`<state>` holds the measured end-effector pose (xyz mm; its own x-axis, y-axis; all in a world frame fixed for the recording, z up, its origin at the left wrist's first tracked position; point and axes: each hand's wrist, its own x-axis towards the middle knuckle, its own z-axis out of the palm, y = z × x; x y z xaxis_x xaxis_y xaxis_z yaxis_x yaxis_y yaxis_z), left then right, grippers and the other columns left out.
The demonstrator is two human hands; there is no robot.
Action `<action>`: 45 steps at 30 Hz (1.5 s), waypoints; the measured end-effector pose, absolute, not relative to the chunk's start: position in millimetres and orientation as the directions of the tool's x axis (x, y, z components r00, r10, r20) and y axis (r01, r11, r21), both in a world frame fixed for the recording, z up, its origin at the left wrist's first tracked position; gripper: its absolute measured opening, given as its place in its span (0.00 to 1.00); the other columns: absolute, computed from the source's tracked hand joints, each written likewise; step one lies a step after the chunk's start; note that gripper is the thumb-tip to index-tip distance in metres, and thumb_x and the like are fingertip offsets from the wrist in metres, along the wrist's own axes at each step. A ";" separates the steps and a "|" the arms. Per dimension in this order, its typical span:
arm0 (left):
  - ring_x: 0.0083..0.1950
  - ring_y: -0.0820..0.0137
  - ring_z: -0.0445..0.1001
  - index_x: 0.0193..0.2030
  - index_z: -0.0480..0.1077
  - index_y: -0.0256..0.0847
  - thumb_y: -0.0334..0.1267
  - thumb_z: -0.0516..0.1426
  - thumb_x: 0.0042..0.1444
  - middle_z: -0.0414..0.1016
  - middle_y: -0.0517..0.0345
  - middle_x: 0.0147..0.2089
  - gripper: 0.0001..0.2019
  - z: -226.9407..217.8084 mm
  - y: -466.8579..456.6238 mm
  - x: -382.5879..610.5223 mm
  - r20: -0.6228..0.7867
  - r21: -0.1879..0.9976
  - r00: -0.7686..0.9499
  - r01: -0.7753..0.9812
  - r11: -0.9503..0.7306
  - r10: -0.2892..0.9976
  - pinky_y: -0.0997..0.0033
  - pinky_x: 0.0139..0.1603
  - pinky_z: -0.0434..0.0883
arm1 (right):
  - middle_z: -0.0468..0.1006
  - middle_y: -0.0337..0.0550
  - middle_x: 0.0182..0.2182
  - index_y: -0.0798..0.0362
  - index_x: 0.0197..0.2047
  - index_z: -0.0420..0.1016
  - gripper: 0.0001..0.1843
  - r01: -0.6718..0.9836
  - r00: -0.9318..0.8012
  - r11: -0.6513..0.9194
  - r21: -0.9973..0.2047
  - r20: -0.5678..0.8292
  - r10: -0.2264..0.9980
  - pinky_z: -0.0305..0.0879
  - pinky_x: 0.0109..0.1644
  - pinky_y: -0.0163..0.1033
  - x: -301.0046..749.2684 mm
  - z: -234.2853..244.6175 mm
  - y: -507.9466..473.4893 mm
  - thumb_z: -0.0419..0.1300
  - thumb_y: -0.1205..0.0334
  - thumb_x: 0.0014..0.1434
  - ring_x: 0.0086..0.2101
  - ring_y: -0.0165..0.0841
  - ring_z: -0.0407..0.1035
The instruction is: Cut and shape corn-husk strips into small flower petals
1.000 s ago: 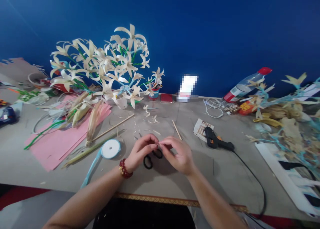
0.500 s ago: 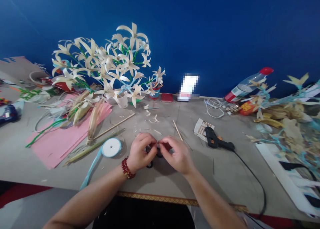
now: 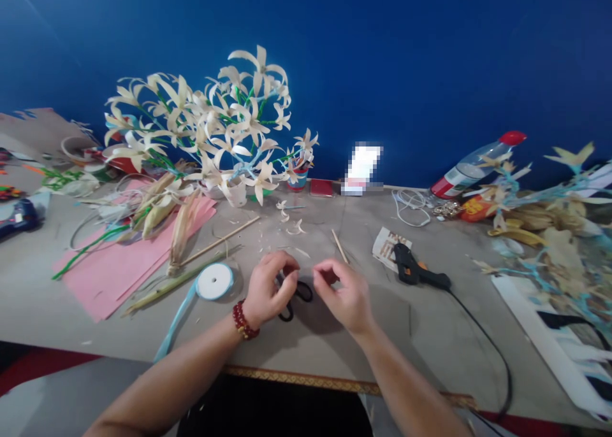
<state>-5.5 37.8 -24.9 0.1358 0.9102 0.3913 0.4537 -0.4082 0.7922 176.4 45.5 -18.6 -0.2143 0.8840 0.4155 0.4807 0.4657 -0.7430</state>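
Scissors lie on the desk in front of me, partly covered by my left hand. Their two handle loops point toward me and a little rightward, so the long axis seems to slant away from me to the left; the blades are hidden, and I cannot see where the tips point. The loops are black and rounded, one closer to my edge of the desk, the other farther out and to the right. My right hand is apart from the left, facing it across a narrow gap. Each has thumb and fingers curled close together; I cannot tell whether something thin is pinched there. A red beaded bracelet circles my left wrist. Beyond it to the left lies a roll of blue ribbon, its loose end trailing toward me, and a black glue gun lies farther right.
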 end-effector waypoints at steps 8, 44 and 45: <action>0.32 0.68 0.68 0.28 0.65 0.42 0.29 0.53 0.54 0.68 0.60 0.27 0.06 -28.8 36.7 4.3 0.401 0.776 0.139 0.474 -0.417 0.905 0.67 0.39 0.64 | 0.76 0.39 0.25 0.49 0.32 0.71 0.05 0.477 -0.251 0.476 -0.739 0.404 0.879 0.66 0.32 0.36 168.0 -20.0 40.7 0.58 0.64 0.60 0.26 0.32 0.70; 0.29 0.69 0.66 0.25 0.61 0.42 0.29 0.53 0.54 0.66 0.61 0.24 0.08 -26.0 34.6 2.7 0.510 0.683 0.107 0.552 -0.478 0.853 0.67 0.38 0.66 | 0.74 0.35 0.24 0.51 0.32 0.71 0.04 0.587 -0.159 0.427 -0.688 0.420 0.894 0.64 0.33 0.33 176.8 -19.3 47.9 0.57 0.67 0.57 0.25 0.29 0.68; 0.29 0.69 0.66 0.25 0.61 0.42 0.29 0.53 0.54 0.66 0.61 0.24 0.08 -26.0 34.6 2.3 0.506 0.686 0.104 0.553 -0.472 0.856 0.67 0.38 0.66 | 0.74 0.36 0.24 0.51 0.33 0.71 0.03 0.576 -0.158 0.438 -0.690 0.432 0.888 0.64 0.33 0.33 178.2 -18.8 48.3 0.57 0.67 0.57 0.25 0.29 0.69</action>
